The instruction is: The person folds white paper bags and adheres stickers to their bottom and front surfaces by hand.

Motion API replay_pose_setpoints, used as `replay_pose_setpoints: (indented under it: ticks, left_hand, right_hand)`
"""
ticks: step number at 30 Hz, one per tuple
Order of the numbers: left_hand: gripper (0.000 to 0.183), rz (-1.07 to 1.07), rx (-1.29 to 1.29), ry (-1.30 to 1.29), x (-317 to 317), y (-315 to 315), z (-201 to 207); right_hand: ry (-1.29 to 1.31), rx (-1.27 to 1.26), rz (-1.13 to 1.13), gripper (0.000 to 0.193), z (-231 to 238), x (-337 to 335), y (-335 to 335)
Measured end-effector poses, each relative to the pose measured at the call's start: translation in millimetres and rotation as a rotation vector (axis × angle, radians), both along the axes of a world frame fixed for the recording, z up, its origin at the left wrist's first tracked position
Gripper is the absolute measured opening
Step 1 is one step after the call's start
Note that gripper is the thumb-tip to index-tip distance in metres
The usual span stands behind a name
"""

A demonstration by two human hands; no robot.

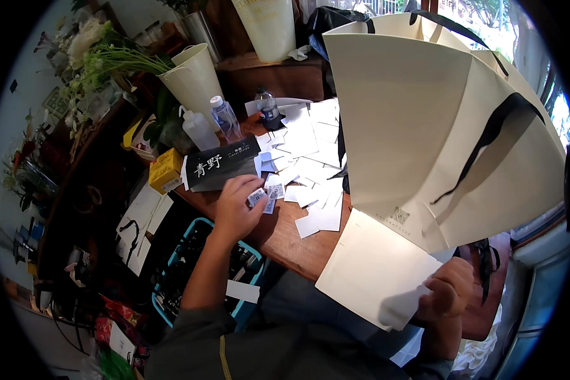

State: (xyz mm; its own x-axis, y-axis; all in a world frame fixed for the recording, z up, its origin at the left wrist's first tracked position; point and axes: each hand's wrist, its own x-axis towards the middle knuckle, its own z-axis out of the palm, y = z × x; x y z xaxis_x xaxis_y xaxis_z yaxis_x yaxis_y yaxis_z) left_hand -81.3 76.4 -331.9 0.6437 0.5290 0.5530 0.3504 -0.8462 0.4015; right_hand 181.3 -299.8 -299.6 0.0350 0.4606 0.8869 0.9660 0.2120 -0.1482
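The left hand (239,201) of the person is on the wooden table (285,250), at the near side of the pile of white cards. Its fingers are bent and partly open, with a gap between the thumb and the forefinger, and in this gap there is a small code card (257,197), which bears a square printed pattern. The fingers touch this card or are very close to it; one cannot tell if they really grip it. Other cards of the same kind lie just beside it, and the plain white cards (320,218) are spread behind and to the right, many of them overlapping.

The right hand (451,288) is at the right edge of a cream panel (370,269), which reaches from the foot of the large cream bag (399,107) toward the person. The fingers of this hand are curled in, almost like a fist, and its shadow falls on the panel. Whether they hold the edge, one cannot tell. The bag stands leaning at the right side of the table, with black ribbon handles (487,136).

Beyond the left hand lies a black packet (221,168) with white writing, and left of it a yellow box (166,171). A white squeeze bottle (198,130) and a clear bottle (227,120) stand behind the packet
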Motion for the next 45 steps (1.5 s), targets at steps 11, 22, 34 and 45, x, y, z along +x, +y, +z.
replay_pose_setpoints:
  ticks: [11,22,34,45]
  left_hand:
    - [0.034,0.17,-0.294,0.259,41,9,-34]
    - [0.011,-0.283,-0.605,-0.337,54,-61,26]
    - [0.007,-1.208,-1.429,0.182,161,-109,27]
    - [0.008,-1.213,-1.552,0.092,147,-117,6]
  right_hand:
    - [-0.005,-0.085,0.097,0.025,1,3,11]
    - [0.136,-0.164,0.112,0.026,-7,-2,24]
    - [1.219,-0.333,0.303,0.014,-21,-15,30]
    - [0.842,-0.119,-0.083,0.025,-17,-28,39]
